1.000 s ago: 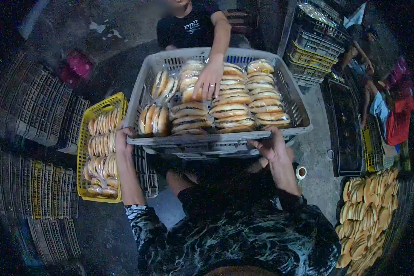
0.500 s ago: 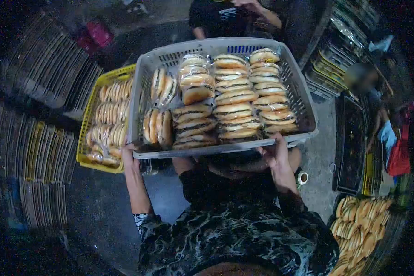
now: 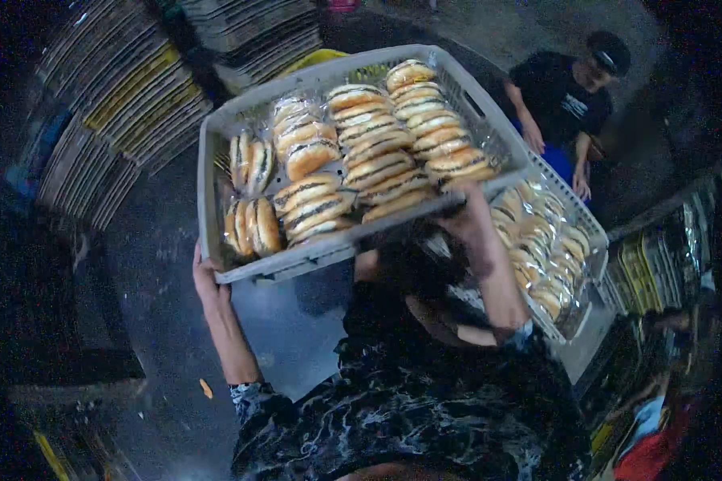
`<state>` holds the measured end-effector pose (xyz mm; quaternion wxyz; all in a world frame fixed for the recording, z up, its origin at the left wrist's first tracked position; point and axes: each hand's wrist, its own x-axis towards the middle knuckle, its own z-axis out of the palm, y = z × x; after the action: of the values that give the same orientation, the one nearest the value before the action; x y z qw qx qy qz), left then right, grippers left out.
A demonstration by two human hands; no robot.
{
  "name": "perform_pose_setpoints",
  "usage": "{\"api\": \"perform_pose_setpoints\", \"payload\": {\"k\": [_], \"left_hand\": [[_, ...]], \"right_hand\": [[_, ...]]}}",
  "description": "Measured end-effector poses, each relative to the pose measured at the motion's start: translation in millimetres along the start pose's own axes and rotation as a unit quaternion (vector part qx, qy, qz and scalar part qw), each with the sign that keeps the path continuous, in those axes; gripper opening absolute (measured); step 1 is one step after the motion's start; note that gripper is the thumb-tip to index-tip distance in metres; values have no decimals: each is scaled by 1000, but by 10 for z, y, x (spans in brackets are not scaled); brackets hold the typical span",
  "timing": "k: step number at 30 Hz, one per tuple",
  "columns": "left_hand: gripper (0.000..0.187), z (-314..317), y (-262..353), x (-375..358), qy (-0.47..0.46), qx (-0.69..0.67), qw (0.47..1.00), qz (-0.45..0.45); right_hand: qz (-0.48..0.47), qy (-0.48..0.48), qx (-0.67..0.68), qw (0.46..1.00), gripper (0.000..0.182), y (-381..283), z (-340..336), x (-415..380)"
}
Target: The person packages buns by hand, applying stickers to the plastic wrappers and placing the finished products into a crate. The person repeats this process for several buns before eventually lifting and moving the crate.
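Note:
A grey plastic crate (image 3: 208,200) is held up in front of me, tilted with its right side farther away. Rows of plastic-wrapped buns (image 3: 377,148) with a dark filling stand in it. My left hand (image 3: 208,276) grips the crate's near left corner, its thumb over the rim. At the near right side my right hand (image 3: 475,228) is closed on the crate's edge; it is blurred, and its fingers are partly hidden underneath.
Another crate (image 3: 594,228) of wrapped buns stands low to the right. Beyond it is a person in a dark cap and T-shirt (image 3: 565,104). Stacked crates (image 3: 136,88) line the left side. A yellow crate rim (image 3: 317,58) shows behind the held crate. Small scraps (image 3: 206,388) lie on the floor.
My view has swung left, and the held crate now tilts more. The other person appears farther right. A second bun crate has come into view beneath the held one's right side.

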<state>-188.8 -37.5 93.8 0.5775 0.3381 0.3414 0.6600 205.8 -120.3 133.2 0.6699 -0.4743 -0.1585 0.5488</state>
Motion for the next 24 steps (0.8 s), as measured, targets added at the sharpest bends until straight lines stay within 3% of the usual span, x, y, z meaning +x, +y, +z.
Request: {"api": "perform_pose_setpoints", "payload": {"k": [1,2,3,4,6,7,9,11,12,14,16,18,20,21,22,24], "left_hand": [[71,7,-229,17,31,25,999,6],[70,152,-388,-38,36,-47,998,10],[69,364,-542,-81,45,27,998,39],[69,703,-879,-267,122,61,986,92],[67,972,-1063,-297,127,-31,985,117],[66,955,-1177,329,123,-24,986,113],[63,920,-1188,467,121,-11,985,123],[63,1203,-1280,381,143,-5,981,132],[63,1267,-1339,308,157,8,980,125],[61,1249,-1558,414,136,5,977,167],[52,1317,-1673,447,126,26,977,168],[50,1512,-1750,429,142,151,957,205],[55,1551,-1953,512,173,237,936,193],[63,1472,-2102,608,135,131,960,208],[70,1548,-2007,486,149,135,970,136],[72,1422,-2131,539,104,147,960,214]], "right_hand": [[-24,-26,-78,996,28,-16,-122,333],[-56,-83,-159,982,33,79,-375,841],[-86,-139,-218,962,39,181,-580,1284],[-100,-188,-246,946,46,273,-733,1605],[-8,-191,-132,973,45,272,-181,1326],[45,-176,-75,980,45,410,358,1681],[100,-158,-20,982,44,575,544,1769],[-201,-156,-159,954,27,1103,409,2485],[-194,-163,-157,954,27,1105,370,2729],[-1,-170,-10,985,31,986,265,3180],[-12,-140,-20,990,29,739,350,2875],[-19,-116,-31,993,27,556,439,2766],[-89,-56,-151,983,22,414,354,2859],[-84,-58,-154,983,22,472,275,2945],[-61,-76,-105,990,22,552,185,3027],[-53,-100,-60,992,22,503,160,3056]]}}
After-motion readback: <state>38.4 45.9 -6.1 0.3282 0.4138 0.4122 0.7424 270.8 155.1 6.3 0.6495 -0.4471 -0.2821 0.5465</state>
